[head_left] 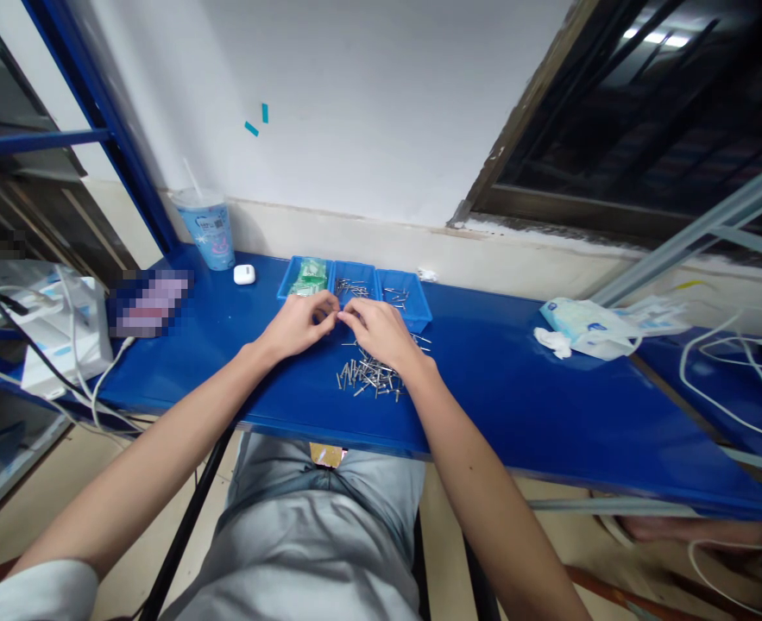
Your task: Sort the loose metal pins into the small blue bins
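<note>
My left hand [301,328] and my right hand [381,331] meet fingertip to fingertip just in front of the blue bins. Both are closed in a pinch; whatever is between the fingers is too small to make out. Below my right hand lies a loose pile of thin metal pop rivets [371,376], partly covered by the wrist. Behind the hands, three blue bins stand side by side. Green packets [309,276] fill the left bin [286,283]. Some rivets lie in the middle bin [356,269], and a few in the right bin [419,304].
The blue table [497,379] runs along a white wall. At the back left stand a blue cup with a straw [209,228] and a white earphone case [244,274]. A power strip [73,336] with cables sits far left. On the right is a tissue pack [591,329].
</note>
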`<state>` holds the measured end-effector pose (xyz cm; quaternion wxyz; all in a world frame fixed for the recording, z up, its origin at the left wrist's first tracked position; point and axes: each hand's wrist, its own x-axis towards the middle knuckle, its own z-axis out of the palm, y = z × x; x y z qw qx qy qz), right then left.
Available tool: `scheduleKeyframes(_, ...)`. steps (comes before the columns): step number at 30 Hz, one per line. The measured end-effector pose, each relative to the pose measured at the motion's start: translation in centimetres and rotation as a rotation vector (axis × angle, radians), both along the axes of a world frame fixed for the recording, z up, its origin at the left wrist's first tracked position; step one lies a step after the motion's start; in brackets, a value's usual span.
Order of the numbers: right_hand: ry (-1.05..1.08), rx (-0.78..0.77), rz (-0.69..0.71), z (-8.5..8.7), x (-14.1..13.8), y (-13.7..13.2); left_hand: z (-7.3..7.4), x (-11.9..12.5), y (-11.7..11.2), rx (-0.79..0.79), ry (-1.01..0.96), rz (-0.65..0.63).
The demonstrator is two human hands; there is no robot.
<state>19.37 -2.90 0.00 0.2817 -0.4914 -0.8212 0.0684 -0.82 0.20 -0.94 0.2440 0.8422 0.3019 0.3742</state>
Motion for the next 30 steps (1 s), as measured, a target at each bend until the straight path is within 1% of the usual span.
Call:
scheduleKeyframes(4,0.035,-0.007,0.010,0.2,0.0,-0.2,0.0,0.0,0.0,-0.007,0.003,0.000)
scheduleKeyframes(11,-0.033,-0.010,-0.020,0.5,-0.1,-0.2,0.1,0.1,0.0,0.005,0.004,0.010)
scheduleKeyframes(17,-0.016,-0.012,-0.010,0.2,0.0,-0.2,0.1,0.0,0.0,0.024,0.008,0.016)
scheduleKeyframes(21,0.019,0.103,-0.050,0.3,0.3,-0.2,0.0,-0.1,0.2,0.016,0.015,0.025)
scheduleKeyframes(24,0.126,0.213,-0.112,0.8,0.5,-0.4,-0.1,-0.2,0.3,0.026,0.095,0.036)
scheduleKeyframes(27,0.219,0.297,-0.206,1.0,0.7,-0.8,-0.3,-0.1,0.3,0.039,0.221,-0.017)
scheduleKeyframes(30,0.276,0.373,-0.343,0.7,0.9,-1.1,-0.6,0.0,0.3,0.041,0.334,-0.086)
